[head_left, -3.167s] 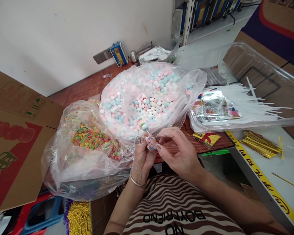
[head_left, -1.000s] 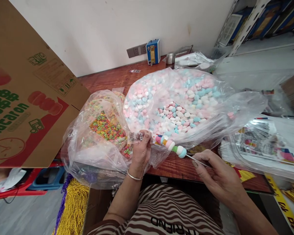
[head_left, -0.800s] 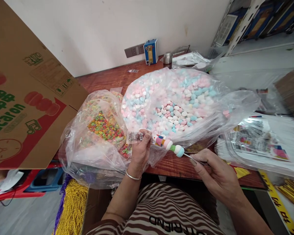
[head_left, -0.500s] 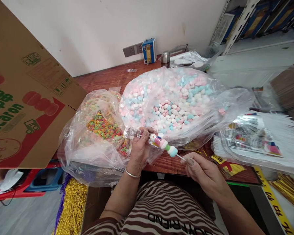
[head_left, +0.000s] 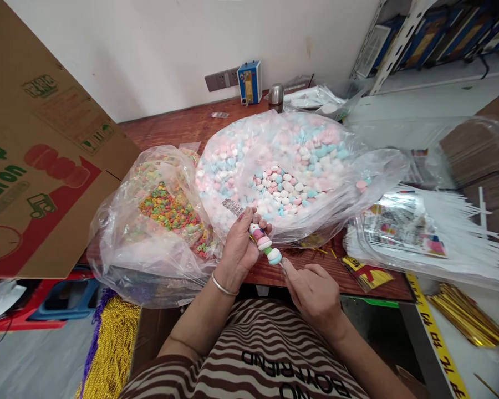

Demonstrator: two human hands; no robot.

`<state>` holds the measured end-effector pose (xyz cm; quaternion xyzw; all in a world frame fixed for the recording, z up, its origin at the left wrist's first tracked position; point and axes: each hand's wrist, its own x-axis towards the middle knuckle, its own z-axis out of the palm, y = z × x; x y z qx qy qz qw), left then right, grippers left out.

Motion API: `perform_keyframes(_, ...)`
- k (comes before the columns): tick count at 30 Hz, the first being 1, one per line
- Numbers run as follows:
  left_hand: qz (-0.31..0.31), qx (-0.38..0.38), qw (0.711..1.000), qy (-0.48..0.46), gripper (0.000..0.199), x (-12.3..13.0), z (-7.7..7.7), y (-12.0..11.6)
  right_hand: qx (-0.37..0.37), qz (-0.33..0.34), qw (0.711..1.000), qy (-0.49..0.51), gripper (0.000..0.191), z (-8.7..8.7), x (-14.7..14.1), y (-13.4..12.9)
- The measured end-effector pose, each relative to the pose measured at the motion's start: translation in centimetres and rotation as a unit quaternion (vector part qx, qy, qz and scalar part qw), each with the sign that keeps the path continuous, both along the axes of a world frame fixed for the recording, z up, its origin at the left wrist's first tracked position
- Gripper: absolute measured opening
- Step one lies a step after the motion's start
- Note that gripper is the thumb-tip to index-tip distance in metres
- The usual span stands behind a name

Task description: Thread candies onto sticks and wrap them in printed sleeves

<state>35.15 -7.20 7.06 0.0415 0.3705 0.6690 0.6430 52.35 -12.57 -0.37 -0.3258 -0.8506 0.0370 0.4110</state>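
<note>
A marshmallow skewer (head_left: 264, 244) carries pink, green, white and pale blue pieces in a row, tilted down to the right. Its upper end is in my left hand (head_left: 240, 248), closed with the thumb and fingers around it. A clear wrapper with printed text (head_left: 233, 206) sticks out above that thumb. My right hand (head_left: 314, 293) pinches just below the blue piece, and its fingers hide most of the stick. Right behind the hands lies a big clear bag of pastel marshmallows (head_left: 289, 191). To its left, another bag holds colourful ring-shaped pieces (head_left: 172, 210).
A cardboard box (head_left: 50, 155) stands at the left. White sticks (head_left: 453, 221) and printed clear packaging (head_left: 403, 224) lie to the right. Gold twist ties (head_left: 468, 316) are at the lower right. A blue box (head_left: 250, 83) and a metal-topped container (head_left: 275, 97) stand by the wall.
My right hand has moved left and up along the stick, close to the blue piece. The skewer tilts more steeply, and its wrapper end has swung upward. The view has shifted slightly.
</note>
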Motion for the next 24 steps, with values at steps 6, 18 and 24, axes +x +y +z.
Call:
perform_keyframes(6,-0.04,0.036,0.998,0.023,0.027,1.5,-0.4,-0.2,-0.231,-0.001,0.959,0.165,0.025,0.6,-0.6,-1.1)
perform_keyframes(18,-0.114,0.083,0.99,0.001,0.031,2.1,-1.1,-0.6,-0.582,0.088,0.686,0.428,0.031,1.2,-1.7,-1.5)
perform_keyframes(24,-0.097,0.028,0.993,0.056,0.032,3.0,-0.9,-0.3,-0.116,-0.05,0.987,0.096,0.013,-0.4,-0.5,-0.5)
